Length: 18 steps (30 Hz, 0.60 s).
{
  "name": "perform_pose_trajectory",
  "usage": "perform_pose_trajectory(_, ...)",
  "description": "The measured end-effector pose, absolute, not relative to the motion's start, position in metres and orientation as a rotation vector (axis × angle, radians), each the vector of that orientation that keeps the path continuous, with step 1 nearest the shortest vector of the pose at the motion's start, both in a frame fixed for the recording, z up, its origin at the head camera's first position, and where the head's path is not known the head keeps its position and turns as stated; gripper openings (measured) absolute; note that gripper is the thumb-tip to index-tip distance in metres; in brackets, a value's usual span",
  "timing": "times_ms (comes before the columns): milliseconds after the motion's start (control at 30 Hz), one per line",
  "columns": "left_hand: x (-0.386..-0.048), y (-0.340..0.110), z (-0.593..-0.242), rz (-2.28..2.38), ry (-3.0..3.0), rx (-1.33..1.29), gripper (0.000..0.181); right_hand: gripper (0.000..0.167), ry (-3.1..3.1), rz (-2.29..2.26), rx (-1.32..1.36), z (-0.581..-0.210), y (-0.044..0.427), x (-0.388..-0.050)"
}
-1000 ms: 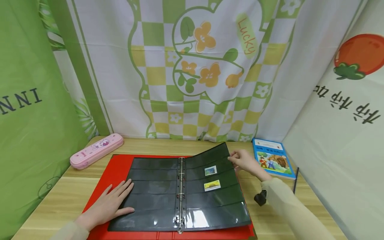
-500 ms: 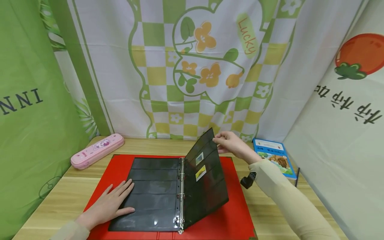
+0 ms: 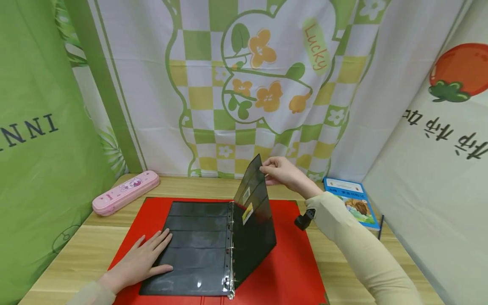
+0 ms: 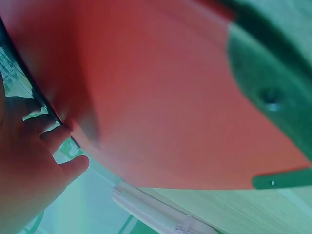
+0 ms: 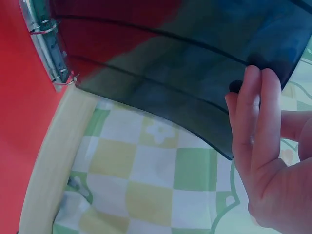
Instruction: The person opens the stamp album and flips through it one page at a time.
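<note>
A red ring binder (image 3: 293, 262) lies spread on the table, with metal rings (image 3: 231, 248) down its middle. My right hand (image 3: 284, 173) pinches the outer edge of a black stamp album page (image 3: 255, 233), which stands steeply raised from the rings. Two small stamps sit in its pockets, one yellow (image 3: 248, 213) and one paler (image 3: 246, 195). In the right wrist view the fingers (image 5: 258, 112) lie against the dark, see-through sheet (image 5: 146, 58). Flat on the left black page (image 3: 200, 241) and its outer edge rests my left hand (image 3: 141, 259), fingers spread.
A pink pencil case (image 3: 126, 192) lies at the back left of the wooden table (image 3: 68, 258). At the back right are a blue picture book (image 3: 352, 203) and a dark thin stick (image 3: 381, 228). Printed curtains (image 3: 213, 101) hang behind and at the sides.
My right hand has lifted the stamp page from nearly flat to steeply upright, moving up and left. More of the red cover shows beneath it. The left hand stays in place.
</note>
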<state>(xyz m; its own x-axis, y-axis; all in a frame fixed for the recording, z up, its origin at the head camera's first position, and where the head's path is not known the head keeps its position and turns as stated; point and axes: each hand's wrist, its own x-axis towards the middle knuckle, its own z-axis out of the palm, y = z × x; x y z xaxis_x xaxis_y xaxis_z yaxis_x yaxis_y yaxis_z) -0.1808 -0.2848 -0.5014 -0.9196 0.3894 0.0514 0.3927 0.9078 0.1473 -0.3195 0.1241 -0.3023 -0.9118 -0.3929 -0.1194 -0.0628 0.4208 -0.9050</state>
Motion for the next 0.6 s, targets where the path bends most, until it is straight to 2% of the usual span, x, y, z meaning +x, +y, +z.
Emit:
perform_pose_trajectory(233,-0.183,-0.285,-0.498,-0.244,-3.093,-0.628,0.096,0.037,2.343,-1.537,-0.379,-0.301,0.115,-0.318)
perform_pose_trajectory(400,-0.185,-0.273,-0.472,-0.299,-3.101,-0.628,0.096,0.040,2.337,-1.545,-0.387,-0.302,0.104,-0.319)
perform_pose_trajectory(500,-0.189,-0.253,-0.444,-0.371,-3.040,-0.605,0.081,0.040,2.326,-1.554,-0.393,-0.301,0.096,-0.319)
perform_pose_trajectory(600,-0.193,-0.222,-0.412,-0.503,-2.952,-0.608,0.056,0.038,2.331,-1.559,-0.392,-0.299,0.089,-0.319)
